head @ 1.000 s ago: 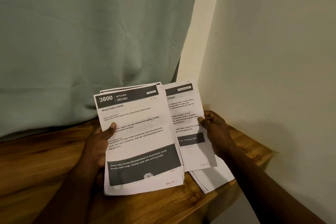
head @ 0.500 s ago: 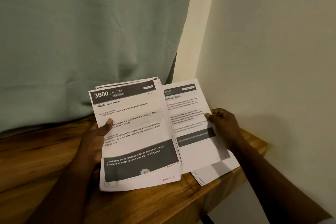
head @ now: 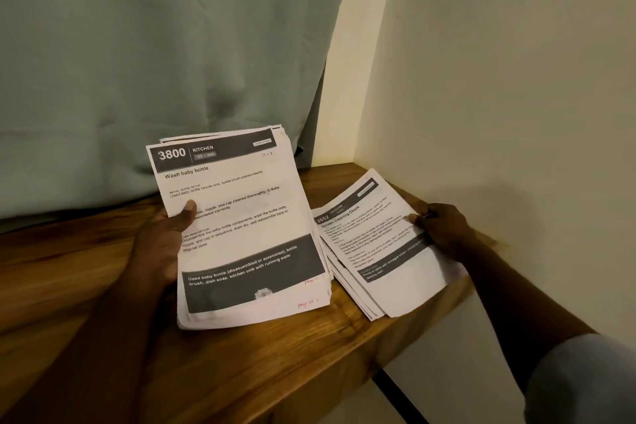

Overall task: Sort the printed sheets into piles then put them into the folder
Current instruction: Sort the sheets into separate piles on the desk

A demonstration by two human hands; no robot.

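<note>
**Inspector:** Left hand (head: 161, 244), condition?

**Assistant:** It grips the held stack (head: 247, 251) of printed sheets at the stack's left edge. The thumb (head: 188, 208) is pressed on the front and the fingers are curled behind, out of sight. The stack is tilted up off the wooden table (head: 241, 372), left of centre. Its top sheet (head: 237, 182) reads "3800 KITCHEN, Wash baby bottle".

**Inspector:** Right hand (head: 444, 231)?

**Assistant:** Fingers narrow, pinching the right edge of a single sheet (head: 382, 244) headed "2652, Screen Cleaning Check". That sheet lies over a pile (head: 347, 286) of further sheets at the table's far right corner, turned at an angle to the table edge. Whether it rests fully flat on the pile, I cannot tell.

**Inspector:** The two lots, touching?

**Assistant:** Just beside each other. The held stack's right edge is near the pile's left edge, and contact cannot be confirmed.

**Inspector:** Surroundings?

**Assistant:** A green curtain (head: 155, 45) hangs behind the table on the left, with a pale wall (head: 499, 79) on the right. A grey sleeve (head: 585, 382) shows on the right arm, near right.
</note>
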